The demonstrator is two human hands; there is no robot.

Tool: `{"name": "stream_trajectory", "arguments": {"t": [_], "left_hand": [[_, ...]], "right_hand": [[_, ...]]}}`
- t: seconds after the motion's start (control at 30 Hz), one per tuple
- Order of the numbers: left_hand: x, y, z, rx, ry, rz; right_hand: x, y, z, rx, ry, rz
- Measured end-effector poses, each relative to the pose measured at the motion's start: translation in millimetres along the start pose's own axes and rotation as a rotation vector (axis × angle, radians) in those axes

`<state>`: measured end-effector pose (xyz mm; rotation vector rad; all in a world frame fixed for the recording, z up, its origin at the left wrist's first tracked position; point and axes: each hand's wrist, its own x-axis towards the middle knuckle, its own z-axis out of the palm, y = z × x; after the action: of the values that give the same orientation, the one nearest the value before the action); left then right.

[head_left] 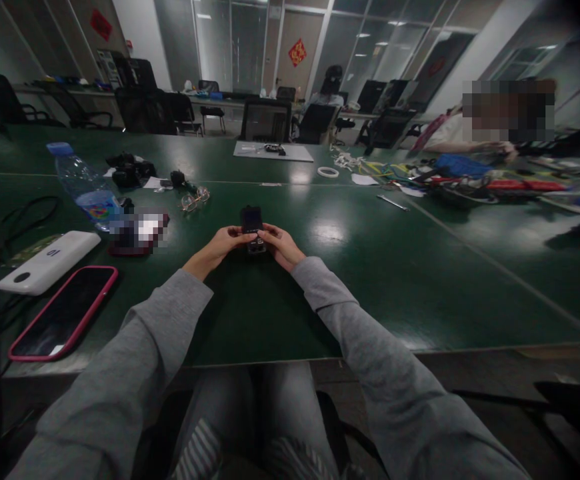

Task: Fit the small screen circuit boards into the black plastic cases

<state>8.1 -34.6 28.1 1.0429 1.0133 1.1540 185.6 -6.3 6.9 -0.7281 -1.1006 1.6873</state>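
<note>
Both my hands hold a small dark device (253,227) just above the green table (420,267), mid-table ahead of me. Left hand (223,241) pinches its left side; right hand (279,241) its right. Bottle (84,187), phone (65,310) lie far left.

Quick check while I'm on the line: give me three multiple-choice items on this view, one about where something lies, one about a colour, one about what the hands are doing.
1. Where is the water bottle?
A. Left of the hands
B. Right of the hands
C. On the floor

2. What colour is the case rim of the phone lying at near left?
A. Yellow
B. Pink
C. White

3. How is the small dark device held?
A. Lying untouched
B. In one hand only
C. Between both hands

Answers: 1 A, it stands on the green table at far left. 2 B, a pink edge frames the dark screen. 3 C, the left hand and right hand both grip it.
</note>
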Motion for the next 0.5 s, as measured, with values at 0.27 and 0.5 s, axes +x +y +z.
{"name": "stream_trajectory", "arguments": {"t": [0.27,0.5], "left_hand": [[6.5,-7.0,-8.3,0.023,-0.001,0.021],[3.0,-5.0,-9.7,-0.019,-0.037,0.026]], "right_hand": [[-3.7,-1.8,1.7,-0.030,-0.006,0.008],[-7.3,-3.1,5.2,-0.043,-0.016,-0.002]]}}
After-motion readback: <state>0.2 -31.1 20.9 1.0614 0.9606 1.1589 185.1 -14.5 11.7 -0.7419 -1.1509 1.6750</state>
